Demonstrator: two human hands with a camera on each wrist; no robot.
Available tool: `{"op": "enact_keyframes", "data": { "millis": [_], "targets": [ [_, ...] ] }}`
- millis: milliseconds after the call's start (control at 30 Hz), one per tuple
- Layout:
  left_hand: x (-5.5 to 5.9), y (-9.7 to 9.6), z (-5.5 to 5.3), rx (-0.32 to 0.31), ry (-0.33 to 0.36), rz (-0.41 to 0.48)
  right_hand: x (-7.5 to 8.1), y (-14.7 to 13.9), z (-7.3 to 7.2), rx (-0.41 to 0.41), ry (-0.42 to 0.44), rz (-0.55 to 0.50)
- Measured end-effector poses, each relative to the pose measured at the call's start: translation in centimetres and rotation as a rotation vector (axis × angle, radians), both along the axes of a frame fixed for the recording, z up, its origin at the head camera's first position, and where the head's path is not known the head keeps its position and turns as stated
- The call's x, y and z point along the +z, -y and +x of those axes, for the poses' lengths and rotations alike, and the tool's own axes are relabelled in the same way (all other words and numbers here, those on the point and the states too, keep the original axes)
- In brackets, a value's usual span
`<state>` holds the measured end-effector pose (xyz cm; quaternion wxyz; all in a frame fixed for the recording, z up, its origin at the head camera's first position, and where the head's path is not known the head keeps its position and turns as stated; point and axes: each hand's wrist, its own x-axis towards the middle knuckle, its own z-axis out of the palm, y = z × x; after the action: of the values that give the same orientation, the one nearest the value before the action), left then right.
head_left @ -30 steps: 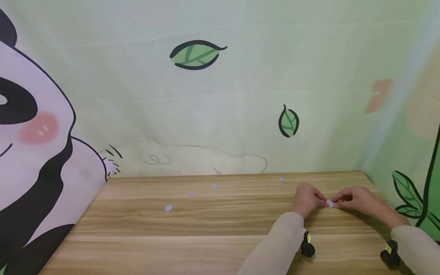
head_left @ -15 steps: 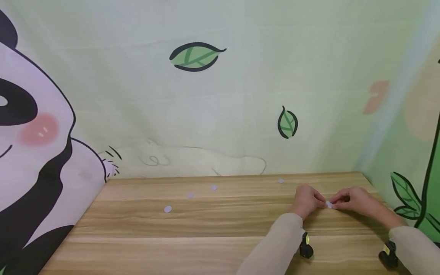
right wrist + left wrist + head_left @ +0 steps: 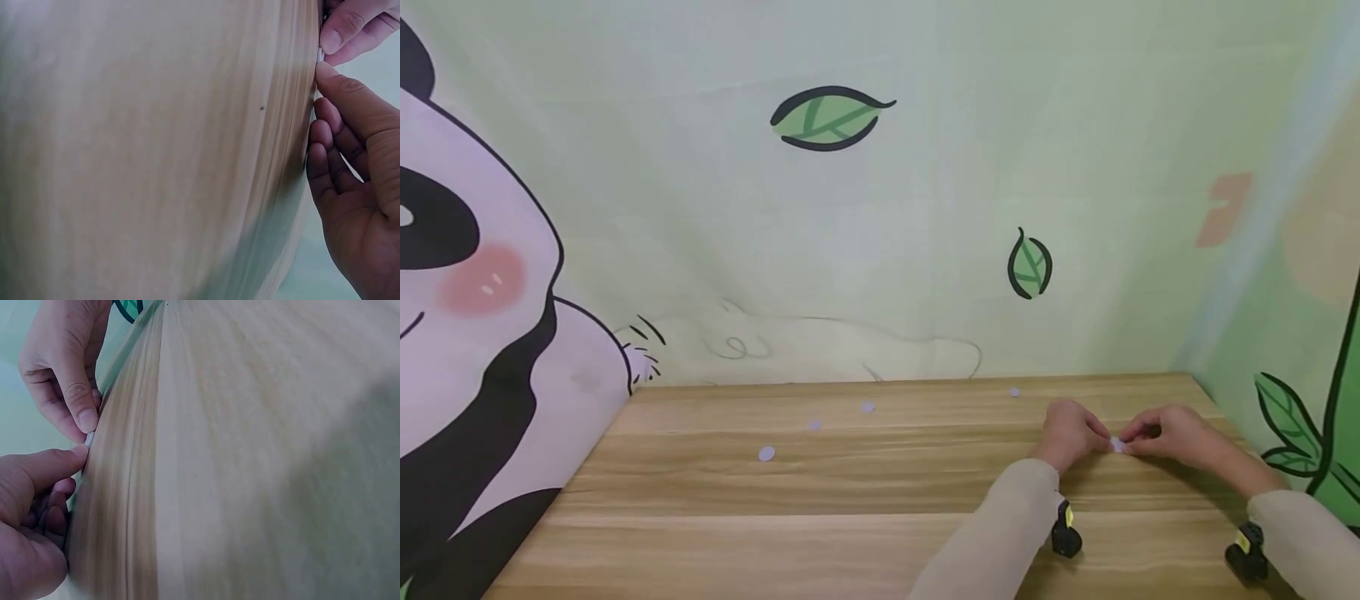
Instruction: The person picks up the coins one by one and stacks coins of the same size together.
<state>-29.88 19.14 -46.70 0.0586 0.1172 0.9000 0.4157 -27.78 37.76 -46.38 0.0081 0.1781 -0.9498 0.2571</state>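
1. Toward the right end of the worktop (image 3: 880, 550), a small white disc (image 3: 1117, 446) sits between the two hands.
2. Fingers of the left hand (image 3: 1070, 435) and right hand (image 3: 1180, 437) pinch it from opposite sides; whether it touches the wood cannot be told.
3. Wood stretches from the left sleeve (image 3: 992, 533) to the left edge, while the right edge runs near the right hand.
4. One loose disc (image 3: 1014, 392) lies close to the back edge, where a printed backdrop (image 3: 925, 208) rises; three farther discs (image 3: 767, 453) lie leftward, well apart from the hands.
5. Yellow patches (image 3: 1070, 517) mark the black wrist devices (image 3: 1066, 541), too small to read.
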Motion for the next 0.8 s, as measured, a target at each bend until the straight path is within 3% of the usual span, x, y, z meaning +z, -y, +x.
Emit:
{"op": "enact_keyframes", "data": {
  "millis": [333, 567, 800],
  "targets": [
    [0.3, 0.4, -0.3, -0.073, -0.052, -0.110, -0.1, 0.3, 0.0, 0.026, -0.006, -0.001],
    [0.8, 1.6, -0.5, -0.107, -0.062, -0.153, 0.0, 1.1, 0.1, 0.041, -0.012, -0.031],
    [0.9, 2.9, -1.2, -0.185, -0.100, -0.201, -0.2, 2.1, 0.0, 0.029, -0.009, -0.051]
  ]
}}
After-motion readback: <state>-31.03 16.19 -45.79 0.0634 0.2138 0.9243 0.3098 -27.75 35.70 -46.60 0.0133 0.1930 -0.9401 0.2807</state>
